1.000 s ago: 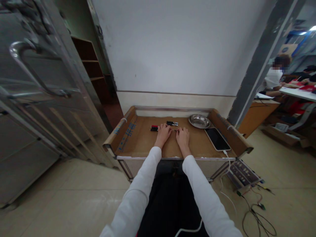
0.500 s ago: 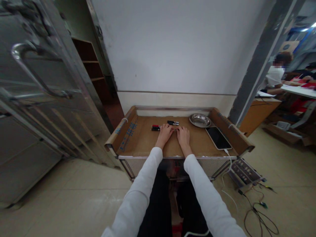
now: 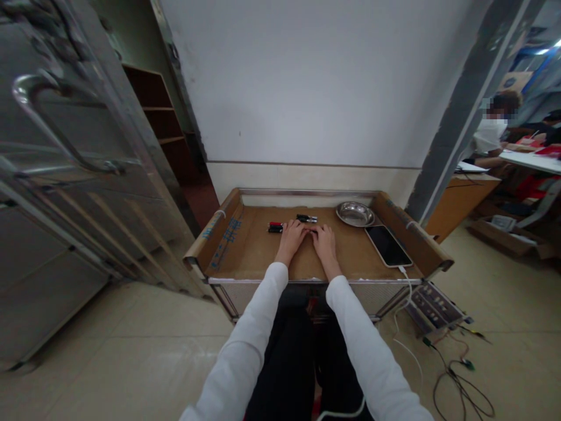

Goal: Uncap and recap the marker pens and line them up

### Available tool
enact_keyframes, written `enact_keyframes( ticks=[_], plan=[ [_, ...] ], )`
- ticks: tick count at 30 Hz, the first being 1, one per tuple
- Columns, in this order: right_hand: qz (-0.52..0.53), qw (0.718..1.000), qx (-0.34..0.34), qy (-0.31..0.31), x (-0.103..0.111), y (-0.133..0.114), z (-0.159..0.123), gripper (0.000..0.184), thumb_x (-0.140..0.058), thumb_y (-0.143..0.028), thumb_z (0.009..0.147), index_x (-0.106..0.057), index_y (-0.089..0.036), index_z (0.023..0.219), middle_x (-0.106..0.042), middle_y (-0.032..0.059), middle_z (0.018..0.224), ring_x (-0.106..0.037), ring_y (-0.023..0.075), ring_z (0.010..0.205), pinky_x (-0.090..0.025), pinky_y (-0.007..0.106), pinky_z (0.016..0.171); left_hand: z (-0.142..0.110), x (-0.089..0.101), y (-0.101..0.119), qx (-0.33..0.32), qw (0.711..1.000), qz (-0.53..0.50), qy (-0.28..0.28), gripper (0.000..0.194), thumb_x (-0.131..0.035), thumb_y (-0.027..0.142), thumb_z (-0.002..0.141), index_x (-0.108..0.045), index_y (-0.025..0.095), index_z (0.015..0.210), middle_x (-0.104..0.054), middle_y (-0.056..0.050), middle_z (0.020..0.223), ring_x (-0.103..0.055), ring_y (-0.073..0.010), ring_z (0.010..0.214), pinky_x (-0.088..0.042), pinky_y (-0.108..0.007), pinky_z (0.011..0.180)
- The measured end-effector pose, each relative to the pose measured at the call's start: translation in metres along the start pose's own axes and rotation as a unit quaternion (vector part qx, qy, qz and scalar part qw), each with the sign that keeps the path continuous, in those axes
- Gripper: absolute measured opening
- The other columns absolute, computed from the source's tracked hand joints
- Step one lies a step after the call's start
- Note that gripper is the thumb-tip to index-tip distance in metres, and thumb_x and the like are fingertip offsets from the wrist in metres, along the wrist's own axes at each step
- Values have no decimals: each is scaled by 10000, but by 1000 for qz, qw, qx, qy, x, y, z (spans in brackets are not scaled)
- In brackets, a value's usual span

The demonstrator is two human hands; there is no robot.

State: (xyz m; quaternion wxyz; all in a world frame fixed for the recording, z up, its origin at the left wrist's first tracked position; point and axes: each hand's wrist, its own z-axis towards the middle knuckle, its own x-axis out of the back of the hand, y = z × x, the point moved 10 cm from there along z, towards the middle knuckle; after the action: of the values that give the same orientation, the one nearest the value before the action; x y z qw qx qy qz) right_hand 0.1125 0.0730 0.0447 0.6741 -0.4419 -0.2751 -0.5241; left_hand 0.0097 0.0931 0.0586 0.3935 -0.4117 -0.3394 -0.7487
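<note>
At left edge of worktop [image 3: 350,251], blue writing [image 3: 230,230] is unreadable; black-silver pieces [image 3: 305,218] are pointed to right edge; grip of left hand [image 3: 291,237] and right hand [image 3: 323,238] cannot be told.

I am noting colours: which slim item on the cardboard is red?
The far item just left of the left hand; the others visible look mainly black.

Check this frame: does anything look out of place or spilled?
Mainly the floor at right: a dark cable lies in loose loops beside the box, looking untidy. A white cord from the phone dangles over the tray front. By the left hand and right hand, no spill shows.
</note>
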Motion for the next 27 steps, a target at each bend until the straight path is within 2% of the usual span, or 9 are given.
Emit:
enact_keyframes(
  ticks=[3, 6, 9, 12, 15, 18, 22, 27],
  plan=[
    [-3, 999, -29, 27, 10, 4, -1, 268, -411, -233, 938, -644, -162, 1049, -604, 116, 1030, -510, 210, 945, -346, 313, 840, 0, 0, -6, 28, 999, -7, 25, 325, -374, 325, 943, -582, 213, 1166, -609, -99, 1204, -482, -250, 1155, -330, -432, 998],
    [-3, 997, -51, 51, 16, 7, -3, 284, -392, -237, 941, -642, -162, 1053, -603, 121, 1020, -506, 213, 942, -345, 322, 845, 0, -4, -7, 32, 999, -8, 32, 445, -382, 356, 928, -443, 223, 1348, -510, -107, 1369, -351, -277, 1321, -221, -511, 1083],
    [3, 996, -60, 68, 21, 8, -4, 292, -383, -250, 941, -639, -159, 1048, -597, 124, 1018, -503, 214, 936, -349, 326, 840, 1, -9, -5, 16, 1000, -9, 16, 481, -391, 368, 920, -398, 235, 1382, -488, -100, 1397, -272, -276, 1379, -142, -540, 1112],
    [18, 994, -57, 92, 28, 7, -5, 304, -364, -246, 942, -636, -159, 1049, -585, 123, 1020, -499, 213, 925, -356, 320, 835, 1, -6, -5, 25, 999, -6, 22, 484, -429, 357, 907, -417, 197, 1363, -545, -129, 1321, -343, -298, 1319, -215, -516, 1079],
    [38, 992, -58, 110, 35, 7, -6, 312, -355, -234, 941, -641, -170, 1049, -574, 118, 1017, -495, 213, 920, -360, 316, 836, 1, -2, -5, 29, 999, 4, 20, 430, -465, 400, 898, -510, 177, 1263, -578, -140, 1238, -439, -310, 1191, -305, -476, 1005],
    [56, 990, -62, 115, 38, 9, -8, 309, -367, -236, 941, -650, -182, 1052, -573, 110, 1022, -493, 210, 929, -361, 309, 844, -1, -4, 1, 1, 1000, 8, -8, 361, -480, 461, 892, -602, 201, 1111, -582, -116, 1194, -454, -298, 1148, -319, -461, 977],
    [80, 989, -66, 109, 37, 11, -9, 309, -376, -220, 936, -664, -193, 1043, -599, 102, 1020, -504, 203, 938, -359, 300, 850, -3, -7, 9, -43, 998, -16, -38, 261, -471, 394, 919, -617, 204, 1023, -612, -80, 1122, -487, -239, 1117, -323, -405, 967],
    [104, 985, -93, 105, 34, 19, -9, 322, -367, -190, 929, -664, -190, 1056, -639, 98, 1021, -540, 190, 925, -361, 291, 839, -5, 7, 6, -22, 999, -35, 7, 238, -423, 327, 949, -592, 195, 1052, -643, -66, 1108, -527, -202, 1072, -324, -352, 950]
  ],
)
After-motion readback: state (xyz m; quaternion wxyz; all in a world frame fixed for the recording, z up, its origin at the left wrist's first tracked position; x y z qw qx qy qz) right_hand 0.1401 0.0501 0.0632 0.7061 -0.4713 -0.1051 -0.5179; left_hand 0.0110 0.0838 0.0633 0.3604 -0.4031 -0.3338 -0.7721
